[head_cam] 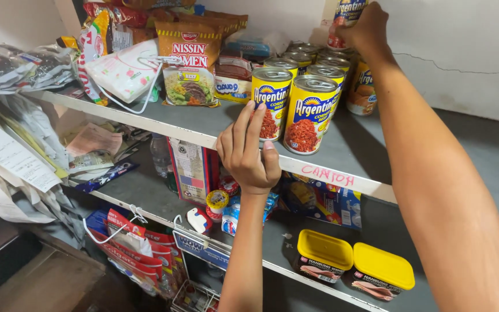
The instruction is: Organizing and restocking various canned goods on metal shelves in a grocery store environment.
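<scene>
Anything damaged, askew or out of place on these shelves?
Yes: a thin crack runs across the white wall behind the top shelf. Loose papers droop untidily over the shelf ends at left. The cans stand upright in rows.
</scene>
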